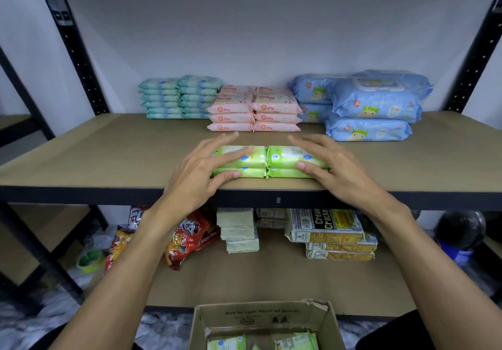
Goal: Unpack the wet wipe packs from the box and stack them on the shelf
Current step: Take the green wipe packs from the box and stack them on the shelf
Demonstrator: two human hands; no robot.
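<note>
Green wet wipe packs (267, 161) lie near the front edge of the shelf board (108, 154), in two side-by-side stacks of two. My left hand (201, 170) rests on the left stack with straight fingers and its thumb against the stack's front. My right hand (331, 165) lies the same way on the right stack. Below, at the bottom of the view, an open cardboard box (260, 319) holds more green packs (296, 341).
At the back of the shelf stand stacks of teal packs (179, 97), pink packs (255, 110) and large blue packs (372, 105). Black uprights (73, 48) frame the shelf. The lower shelf holds snack bags (190, 238), pale packets (239, 230) and cracker packs (334, 233).
</note>
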